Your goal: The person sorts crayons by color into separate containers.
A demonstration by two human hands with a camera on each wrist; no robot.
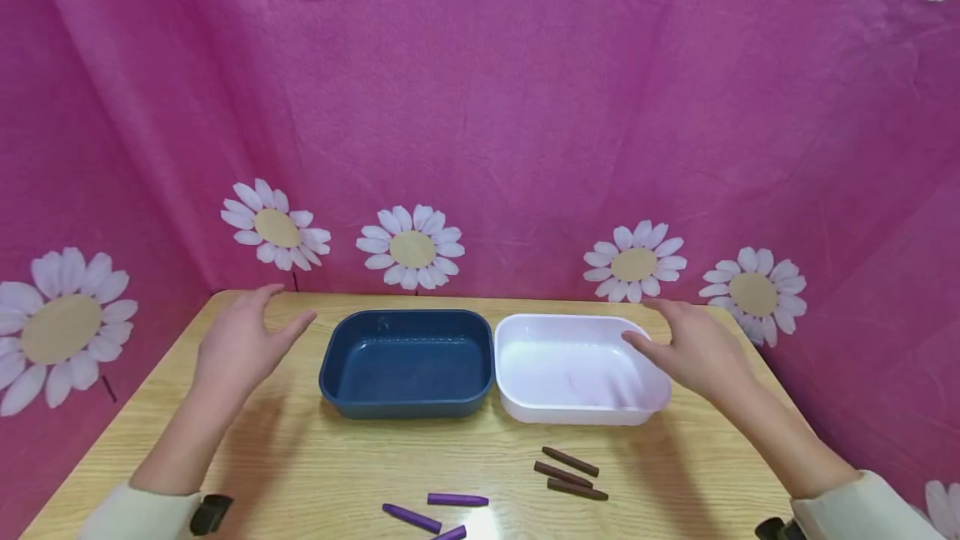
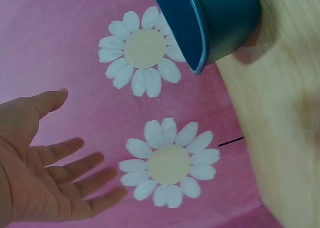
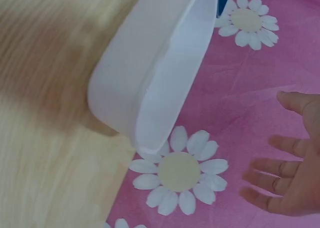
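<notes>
In the head view my left hand (image 1: 243,344) hovers to the left of a dark blue tray (image 1: 405,411), thumb spread from the fingers and holding nothing. On the other side my right hand (image 1: 697,348) is held at the right end of a white tray (image 1: 577,415), its thumb overlapping the rim in this view. The two trays stand side by side. Several purple crayons (image 1: 457,500) lie at the front, and three brown crayons (image 1: 570,461) lie before the white tray. Both wrist views show spread fingers with nothing between them.
A light wooden table (image 1: 352,465) carries everything. Pink cloth (image 1: 450,107) with printed daisies (image 1: 411,248) hangs behind it and along both sides. Pale sleeves (image 1: 862,511) cover my forearms, with a dark strap piece (image 1: 212,515) at the left wrist.
</notes>
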